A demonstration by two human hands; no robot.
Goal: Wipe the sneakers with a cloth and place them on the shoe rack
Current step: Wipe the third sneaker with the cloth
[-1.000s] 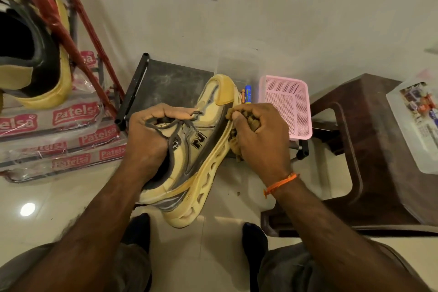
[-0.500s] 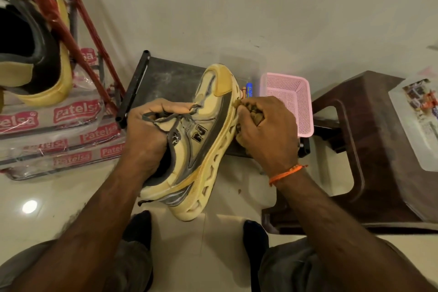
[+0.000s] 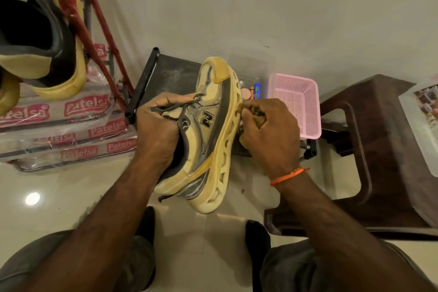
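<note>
Sneaker (image 3: 208,135) held aloft, left hand (image 3: 158,130) clamped inside collar; right hand (image 3: 270,133) bunching cloth (image 3: 257,117) against midsole. Hard rubbing might twist shoe loose.

yellow-grey sneaker (image 3: 208,130) (black n), pink basket (image 3: 296,106)

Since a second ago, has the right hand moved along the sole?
Yes. The right hand and cloth slid up the sneaker's sole toward the toe, nearer the pink basket's rim.
</note>
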